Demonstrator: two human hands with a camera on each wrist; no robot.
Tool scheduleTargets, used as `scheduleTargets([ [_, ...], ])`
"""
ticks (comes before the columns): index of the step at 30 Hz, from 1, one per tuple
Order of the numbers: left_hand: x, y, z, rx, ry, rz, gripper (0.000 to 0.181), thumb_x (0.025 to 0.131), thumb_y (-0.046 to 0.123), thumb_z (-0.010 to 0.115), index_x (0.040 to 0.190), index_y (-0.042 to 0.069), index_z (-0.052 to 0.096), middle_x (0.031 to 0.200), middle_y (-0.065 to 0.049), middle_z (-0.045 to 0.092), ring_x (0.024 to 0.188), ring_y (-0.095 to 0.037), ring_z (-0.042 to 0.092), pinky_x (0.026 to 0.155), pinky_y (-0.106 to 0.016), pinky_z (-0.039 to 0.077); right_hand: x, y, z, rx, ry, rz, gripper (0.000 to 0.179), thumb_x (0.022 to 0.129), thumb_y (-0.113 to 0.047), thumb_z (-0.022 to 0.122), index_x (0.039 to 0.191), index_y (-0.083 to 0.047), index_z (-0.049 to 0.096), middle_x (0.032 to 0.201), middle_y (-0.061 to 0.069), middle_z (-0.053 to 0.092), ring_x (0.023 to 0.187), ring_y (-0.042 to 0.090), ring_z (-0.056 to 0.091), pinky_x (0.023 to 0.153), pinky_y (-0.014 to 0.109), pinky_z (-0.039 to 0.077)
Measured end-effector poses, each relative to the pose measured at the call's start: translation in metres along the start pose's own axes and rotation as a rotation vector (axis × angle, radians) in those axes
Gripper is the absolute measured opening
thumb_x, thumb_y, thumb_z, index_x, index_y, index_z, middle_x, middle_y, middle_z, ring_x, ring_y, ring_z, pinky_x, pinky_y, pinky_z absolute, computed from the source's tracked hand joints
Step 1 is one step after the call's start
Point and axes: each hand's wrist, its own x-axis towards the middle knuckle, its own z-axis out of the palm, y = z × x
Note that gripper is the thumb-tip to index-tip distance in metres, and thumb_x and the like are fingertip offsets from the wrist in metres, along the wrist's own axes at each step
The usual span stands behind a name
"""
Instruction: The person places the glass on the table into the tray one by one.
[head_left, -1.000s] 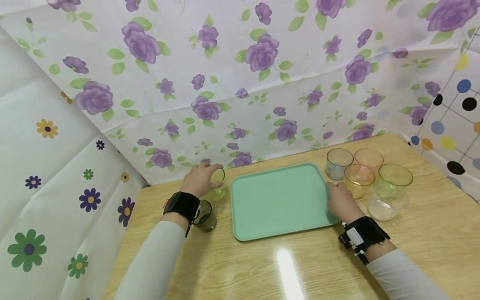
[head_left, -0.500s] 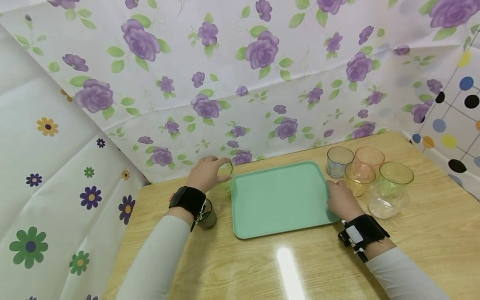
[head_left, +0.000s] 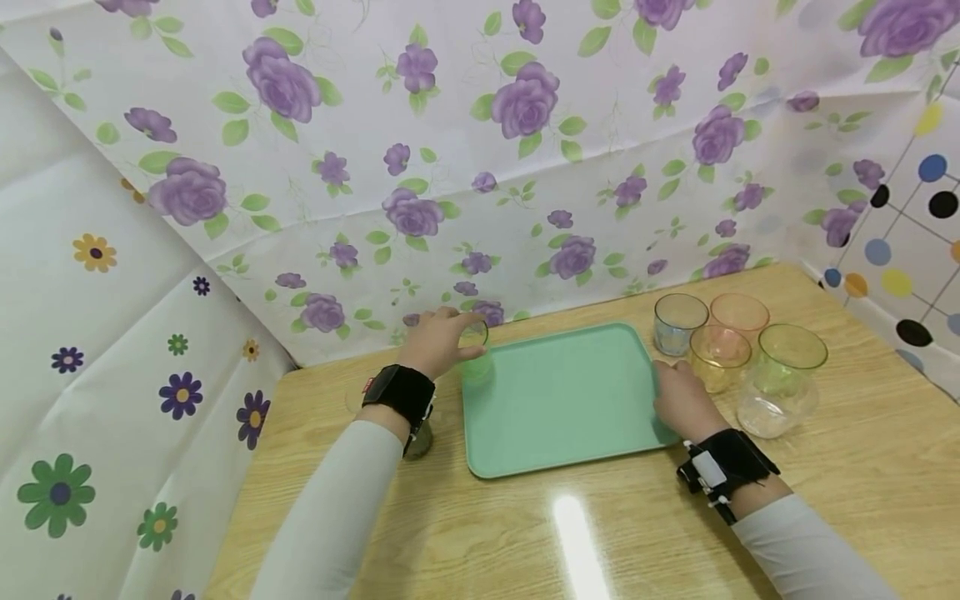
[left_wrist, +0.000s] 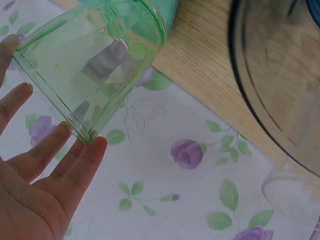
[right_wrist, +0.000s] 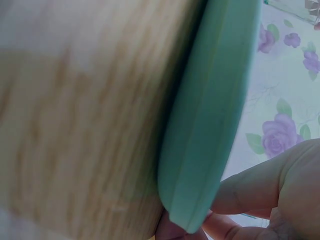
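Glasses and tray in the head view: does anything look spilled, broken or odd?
Nothing looks spilled or broken. One oddity: right of the tray, a green glass appears stacked in or on a clear glass, unlike the blue glass. The white streak on the table looks like reflected light.

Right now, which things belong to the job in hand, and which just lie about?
In the job:
left hand holding a green glass
right hand gripping the tray

Seemingly lying about:
dark glass
blue glass
pink glass
amber glass
yellow-green glass
clear glass
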Motion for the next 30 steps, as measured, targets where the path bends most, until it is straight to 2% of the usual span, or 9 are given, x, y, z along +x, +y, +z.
scheduleTargets([
  [6, 0.006, 0.005, 0.008, -0.016, -0.023, 0.012, 0.061, 0.094, 0.044, 0.071, 0.148, 0.023, 0.053, 0.149, -0.020, 0.050, 0.133, -0.048, 0.047, 0.102, -0.059, 0.050, -0.001, 0.001, 0.001, 0.007, 0.012, -0.018, 0.050, 0.084, 0.013, 0.056, 0.132, 0.023, 0.047, 0.109, 0.040, 0.053, 0.091, 0.043, 0.053, 0.071, 0.053, 0.053],
  [16, 0.011, 0.009, 0.018, -0.010, -0.046, 0.031, 0.062, 0.095, 0.045, 0.069, 0.150, 0.026, 0.051, 0.150, -0.019, 0.048, 0.133, -0.048, 0.047, 0.098, -0.057, 0.053, 0.002, 0.005, 0.003, 0.013, 0.021, -0.019, 0.051, 0.084, 0.013, 0.057, 0.133, 0.023, 0.047, 0.111, 0.041, 0.053, 0.093, 0.043, 0.053, 0.072, 0.054, 0.054],
  [30, 0.014, 0.016, 0.017, -0.010, -0.077, 0.018, 0.062, 0.096, 0.045, 0.067, 0.151, 0.024, 0.050, 0.151, -0.020, 0.047, 0.135, -0.049, 0.044, 0.098, -0.057, 0.052, 0.003, 0.006, 0.003, 0.008, 0.029, -0.017, 0.053, 0.083, 0.014, 0.058, 0.133, 0.024, 0.046, 0.112, 0.043, 0.053, 0.094, 0.044, 0.054, 0.074, 0.054, 0.054],
])
